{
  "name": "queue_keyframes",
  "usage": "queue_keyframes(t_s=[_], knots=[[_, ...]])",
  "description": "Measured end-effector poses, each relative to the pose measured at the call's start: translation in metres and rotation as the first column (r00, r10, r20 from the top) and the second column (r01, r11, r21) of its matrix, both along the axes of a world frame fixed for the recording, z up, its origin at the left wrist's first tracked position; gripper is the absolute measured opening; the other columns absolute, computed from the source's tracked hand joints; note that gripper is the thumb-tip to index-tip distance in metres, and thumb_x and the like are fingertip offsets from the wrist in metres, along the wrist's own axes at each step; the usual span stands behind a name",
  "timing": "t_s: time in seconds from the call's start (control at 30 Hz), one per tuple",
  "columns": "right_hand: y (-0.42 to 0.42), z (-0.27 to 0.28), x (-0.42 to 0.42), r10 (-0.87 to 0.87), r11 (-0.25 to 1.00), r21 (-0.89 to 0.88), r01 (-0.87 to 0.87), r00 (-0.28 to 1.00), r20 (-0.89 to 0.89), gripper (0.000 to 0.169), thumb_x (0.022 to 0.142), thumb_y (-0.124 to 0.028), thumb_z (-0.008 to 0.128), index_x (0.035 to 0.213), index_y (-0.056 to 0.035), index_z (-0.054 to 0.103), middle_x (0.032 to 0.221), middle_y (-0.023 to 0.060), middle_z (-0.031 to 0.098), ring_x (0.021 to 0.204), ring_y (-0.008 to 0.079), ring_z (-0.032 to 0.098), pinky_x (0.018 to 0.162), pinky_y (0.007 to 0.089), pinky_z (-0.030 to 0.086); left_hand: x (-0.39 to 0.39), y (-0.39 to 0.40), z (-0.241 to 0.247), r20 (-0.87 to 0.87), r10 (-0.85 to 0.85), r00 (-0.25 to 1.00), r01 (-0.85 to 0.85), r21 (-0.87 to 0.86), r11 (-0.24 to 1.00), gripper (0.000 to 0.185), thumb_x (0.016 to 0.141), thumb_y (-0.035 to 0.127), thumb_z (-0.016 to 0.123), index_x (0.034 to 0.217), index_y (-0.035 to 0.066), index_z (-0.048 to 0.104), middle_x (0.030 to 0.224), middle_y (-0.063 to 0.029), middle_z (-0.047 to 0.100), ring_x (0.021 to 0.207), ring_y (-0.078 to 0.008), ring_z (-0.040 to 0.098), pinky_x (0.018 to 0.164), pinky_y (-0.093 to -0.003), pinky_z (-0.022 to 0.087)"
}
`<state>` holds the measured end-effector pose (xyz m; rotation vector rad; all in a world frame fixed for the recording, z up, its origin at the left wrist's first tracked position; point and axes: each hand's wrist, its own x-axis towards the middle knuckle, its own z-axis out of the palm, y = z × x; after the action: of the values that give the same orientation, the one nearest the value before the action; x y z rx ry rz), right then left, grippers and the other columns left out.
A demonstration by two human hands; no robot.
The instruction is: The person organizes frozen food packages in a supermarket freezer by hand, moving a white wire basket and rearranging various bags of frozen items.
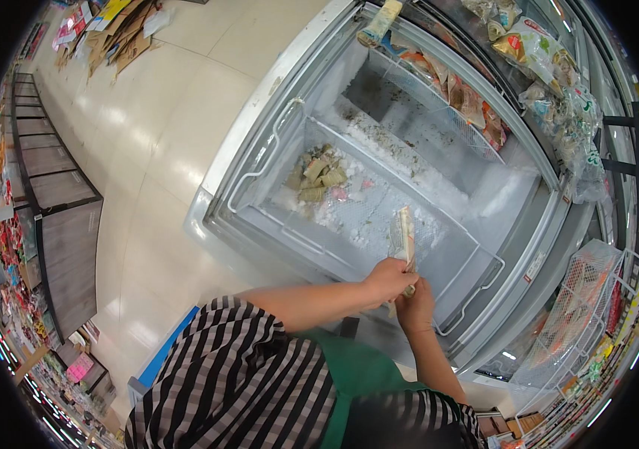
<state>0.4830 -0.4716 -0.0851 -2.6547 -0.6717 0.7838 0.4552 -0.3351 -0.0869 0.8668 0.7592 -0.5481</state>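
Note:
Both my hands meet over the near edge of an open chest freezer (266, 106), on a narrow brush-like or scraper-like thing (403, 236) with a pale, frosty end pointing away from me. My left hand (389, 280) is closed round its middle. Beside and just below it, my right hand (417, 303) grips the lower end. Under them is a white wire basket (386, 191) with loose ice crumbs and a small heap of wrapped greenish-brown pieces (319, 173). What exactly the held thing is, I cannot tell.
Frost and dark crumbs coat the freezer floor (403, 134). Bagged frozen food (465, 101) stands in the far basket. Plastic bags (569, 123) lie on the right-hand freezer, near another wire basket (571, 303). Flattened cardboard (120, 42) lies on the floor; shelving (70, 252) stands left.

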Motion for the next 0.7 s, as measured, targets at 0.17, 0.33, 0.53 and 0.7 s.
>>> queue_keyframes(t_s=[0.17, 0.33, 0.53, 0.7], knots=[[0.001, 0.023, 0.015, -0.047, 0.985, 0.169, 0.034, 0.996, 0.077, 0.016, 0.072, -0.015, 0.063, 0.083, -0.0044, 0.057, 0.079, 0.0148, 0.056, 0.075, 0.0350, 0.053, 0.063, 0.0421, 0.042, 0.006, 0.008, 0.014, 0.171, -0.054, 0.984, 0.052, 0.019, 0.998, 0.019, 0.081, 0.020, 0.057, 0.081, 0.001, 0.054, 0.063, -0.0040, 0.054, 0.043, -0.0084, 0.044, 0.038, -0.0226, 0.035], [-0.017, 0.023, 0.029, -0.360, 0.924, 0.078, 0.374, 0.921, -0.146, 0.022, 0.080, -0.023, 0.059, 0.080, -0.0013, 0.058, 0.072, 0.0190, 0.059, 0.067, 0.0383, 0.056, 0.058, 0.0419, 0.043, -0.016, 0.025, 0.017, 0.339, -0.058, 0.939, 0.036, 0.070, 0.997, 0.021, 0.083, 0.019, 0.055, 0.098, 0.004, 0.056, 0.074, -0.0028, 0.056, 0.061, -0.0075, 0.050, 0.049, -0.0219, 0.042], [-0.031, 0.023, 0.057, -0.563, 0.755, 0.220, 0.617, 0.783, -0.265, 0.022, 0.082, -0.020, 0.056, 0.078, 0.0012, 0.060, 0.067, 0.0090, 0.059, 0.063, 0.0201, 0.057, 0.058, 0.0312, 0.043, -0.045, 0.034, -0.016, 0.246, -0.084, 0.966, 0.016, 0.268, 0.963, 0.017, 0.084, 0.016, 0.055, 0.096, 0.003, 0.057, 0.074, -0.0025, 0.055, 0.063, -0.0077, 0.050, 0.050, -0.0216, 0.042], [-0.077, 0.022, 0.042, -0.722, 0.341, 0.485, 0.805, 0.555, -0.413, 0.028, 0.084, -0.024, 0.056, 0.073, 0.0008, 0.061, 0.065, 0.0030, 0.058, 0.061, 0.0090, 0.052, 0.054, 0.0266, 0.041, -0.037, 0.028, -0.002, 0.244, -0.246, 0.938, 0.130, 0.410, 0.903, 0.020, 0.081, 0.013, 0.058, 0.097, 0.002, 0.056, 0.077, -0.0025, 0.055, 0.065, -0.0080, 0.051, 0.054, -0.0219, 0.043]])
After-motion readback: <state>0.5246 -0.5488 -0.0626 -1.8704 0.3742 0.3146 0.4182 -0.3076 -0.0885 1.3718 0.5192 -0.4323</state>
